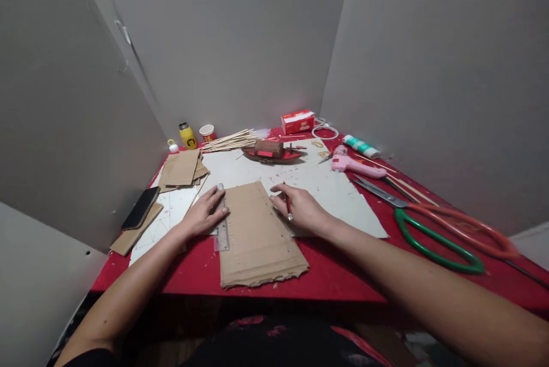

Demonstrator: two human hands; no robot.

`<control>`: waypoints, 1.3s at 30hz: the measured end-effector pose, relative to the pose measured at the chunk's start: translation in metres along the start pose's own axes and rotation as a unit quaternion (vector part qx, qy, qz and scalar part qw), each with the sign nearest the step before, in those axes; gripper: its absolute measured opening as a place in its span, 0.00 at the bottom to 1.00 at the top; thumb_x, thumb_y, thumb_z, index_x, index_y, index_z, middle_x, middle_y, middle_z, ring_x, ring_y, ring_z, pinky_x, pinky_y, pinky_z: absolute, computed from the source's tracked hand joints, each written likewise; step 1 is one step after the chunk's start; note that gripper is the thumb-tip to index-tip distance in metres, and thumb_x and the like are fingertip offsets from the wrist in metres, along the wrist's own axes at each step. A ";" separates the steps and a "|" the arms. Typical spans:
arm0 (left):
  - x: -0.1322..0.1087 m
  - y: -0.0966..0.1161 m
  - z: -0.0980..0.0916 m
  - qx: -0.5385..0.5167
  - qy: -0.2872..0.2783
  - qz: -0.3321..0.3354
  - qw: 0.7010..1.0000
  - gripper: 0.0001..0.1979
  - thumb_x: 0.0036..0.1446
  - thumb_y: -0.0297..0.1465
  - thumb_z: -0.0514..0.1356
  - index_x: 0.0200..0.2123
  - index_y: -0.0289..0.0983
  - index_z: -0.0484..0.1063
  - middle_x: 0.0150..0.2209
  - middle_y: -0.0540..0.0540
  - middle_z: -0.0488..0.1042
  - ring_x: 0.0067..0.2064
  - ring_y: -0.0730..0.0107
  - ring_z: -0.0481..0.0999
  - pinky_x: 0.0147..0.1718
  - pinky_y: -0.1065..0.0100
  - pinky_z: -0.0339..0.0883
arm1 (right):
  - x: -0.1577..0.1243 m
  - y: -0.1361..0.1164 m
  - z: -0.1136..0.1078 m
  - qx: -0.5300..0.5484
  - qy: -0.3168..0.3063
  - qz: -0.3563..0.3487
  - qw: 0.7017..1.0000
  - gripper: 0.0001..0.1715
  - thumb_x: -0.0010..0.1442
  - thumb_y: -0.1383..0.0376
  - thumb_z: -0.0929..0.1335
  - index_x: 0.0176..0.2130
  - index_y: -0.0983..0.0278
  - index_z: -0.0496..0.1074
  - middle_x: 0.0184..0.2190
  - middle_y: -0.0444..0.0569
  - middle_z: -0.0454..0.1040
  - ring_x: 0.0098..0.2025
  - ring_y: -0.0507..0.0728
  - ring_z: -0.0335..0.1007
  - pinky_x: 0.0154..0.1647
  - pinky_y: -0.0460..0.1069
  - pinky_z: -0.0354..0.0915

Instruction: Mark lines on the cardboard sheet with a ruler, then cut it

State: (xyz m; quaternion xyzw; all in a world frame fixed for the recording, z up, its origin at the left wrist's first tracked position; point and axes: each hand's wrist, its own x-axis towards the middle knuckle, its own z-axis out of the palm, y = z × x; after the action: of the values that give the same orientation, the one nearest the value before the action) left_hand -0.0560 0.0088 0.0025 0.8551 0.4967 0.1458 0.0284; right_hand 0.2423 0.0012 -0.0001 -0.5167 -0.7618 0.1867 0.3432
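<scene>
Brown cardboard (259, 235) between the two hands (206, 212) (302, 210)

Yellow bottle (189, 137): ahead and well left of the grip, dark-topped
Paper cup (207, 134): just beside the bottle
Red box (298, 122): far beyond the grip (white strip along its top)
Model boat (271, 151): straight ahead of the grip
Pink glue gun (359, 167): ahead, right of the grip
Scissors (401, 203): right of the grip
Black phone (140, 208): well left of the grip
</scene>
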 end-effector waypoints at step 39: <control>0.023 0.004 0.016 -0.015 -0.086 -0.002 0.996 0.49 0.61 0.64 0.41 0.69 0.31 0.53 0.71 0.41 0.51 0.71 0.39 0.50 0.66 0.43 0.46 | -0.007 0.018 -0.001 0.025 0.022 0.006 0.999 0.08 0.62 0.64 0.71 0.43 0.61 0.74 0.26 0.44 0.76 0.29 0.54 0.74 0.34 0.50 0.70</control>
State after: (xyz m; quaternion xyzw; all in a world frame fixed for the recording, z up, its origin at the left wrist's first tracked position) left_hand -0.0378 0.0279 -0.0074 0.8629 0.4920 0.0793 0.0841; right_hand 0.2564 0.0017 -0.0133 -0.5166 -0.7459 0.1962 0.3719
